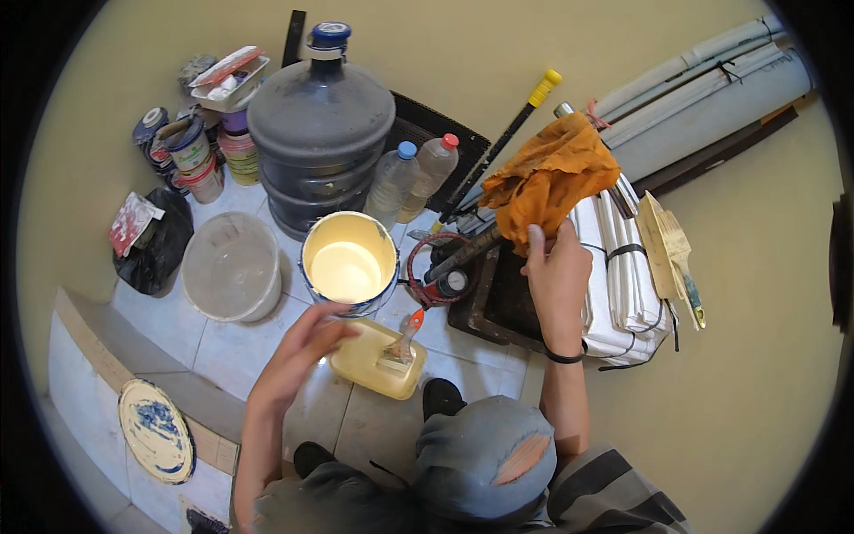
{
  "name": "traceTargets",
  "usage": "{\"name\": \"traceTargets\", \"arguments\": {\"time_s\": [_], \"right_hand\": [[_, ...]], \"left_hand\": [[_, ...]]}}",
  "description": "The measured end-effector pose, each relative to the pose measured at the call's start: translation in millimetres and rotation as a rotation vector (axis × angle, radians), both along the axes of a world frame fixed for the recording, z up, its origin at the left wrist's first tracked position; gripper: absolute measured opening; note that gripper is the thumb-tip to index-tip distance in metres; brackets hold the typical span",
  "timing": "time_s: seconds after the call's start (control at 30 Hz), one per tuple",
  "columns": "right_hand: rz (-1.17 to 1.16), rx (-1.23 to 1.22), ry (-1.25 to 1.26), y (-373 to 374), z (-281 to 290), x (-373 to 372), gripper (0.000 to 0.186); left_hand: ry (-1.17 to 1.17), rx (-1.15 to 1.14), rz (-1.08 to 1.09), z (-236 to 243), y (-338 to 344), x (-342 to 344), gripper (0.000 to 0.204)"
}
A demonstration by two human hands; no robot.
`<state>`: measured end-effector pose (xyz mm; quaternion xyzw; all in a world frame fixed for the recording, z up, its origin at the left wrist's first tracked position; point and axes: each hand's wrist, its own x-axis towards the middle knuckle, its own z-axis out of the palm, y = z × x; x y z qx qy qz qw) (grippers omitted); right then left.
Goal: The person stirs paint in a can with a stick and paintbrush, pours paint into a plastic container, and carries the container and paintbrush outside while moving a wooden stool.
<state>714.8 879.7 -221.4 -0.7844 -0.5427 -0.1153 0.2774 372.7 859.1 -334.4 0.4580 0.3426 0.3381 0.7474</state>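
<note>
My right hand (560,271) is closed on a crumpled orange cloth (551,173), held up over the dark metal items to the right. My left hand (307,343) is empty, its fingers apart, and hovers by the left edge of a shallow pale-yellow plastic container (374,377). A paintbrush (406,341) with an orange-tipped handle rests in that container, bristles down. Just beyond stands an open paint bucket (350,230) with cream paint inside and blue on its rim.
A translucent basin (233,254) sits left of the bucket. Behind are a large water jug (320,120), two plastic bottles (391,182) and several paint cans (189,147). Bundled white sheets (627,267) and a wide cream brush (672,249) are at right. A paint-smeared lid (156,432) lies lower left.
</note>
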Motion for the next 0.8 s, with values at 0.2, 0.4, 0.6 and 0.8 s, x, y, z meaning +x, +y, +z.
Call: {"name": "traceTargets", "arguments": {"time_s": [0.2,0.4,0.6,0.8], "right_hand": [[0.169,0.116,0.080,-12,10,-26,0.019],[0.318,0.360,0.867,-27,1,-40,0.012],[0.266,0.342,1.024,-56,16,-27,0.018],[0.286,0.259,1.013,-61,37,-45,0.055]], "left_hand": [[0.118,0.462,-0.061,97,74,163,0.065],[0.235,0.483,-0.089,118,113,223,0.043],[0.217,0.467,0.082,121,118,242,0.045],[0.073,0.309,-0.080,111,115,230,0.037]]}}
